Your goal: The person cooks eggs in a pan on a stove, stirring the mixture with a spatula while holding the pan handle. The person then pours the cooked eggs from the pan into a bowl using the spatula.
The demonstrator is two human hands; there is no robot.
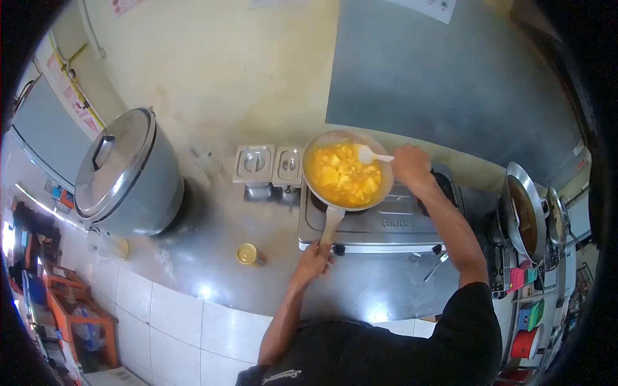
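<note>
My left hand (313, 262) is closed round the handle of a frying pan (386, 181), which sits over the left burner of a steel gas stove (367, 231). Yellow scrambled eggs (339, 177), partly set in soft lumps with runny liquid around them, fill the pan. In my right hand (412, 166) is a white spatula (366, 154), its blade touching the eggs near the pan's upper right side. The fingers of the right hand wrap round the spatula's handle end and partly hide it.
A large lidded pot (145, 186) stands at the left. Two lidded steel containers (255, 163) are beside the pan, and a small can (247, 254) is on the counter (212, 257). A spoon (436, 267) lies before the stove. A big wok (531, 212) stands far right.
</note>
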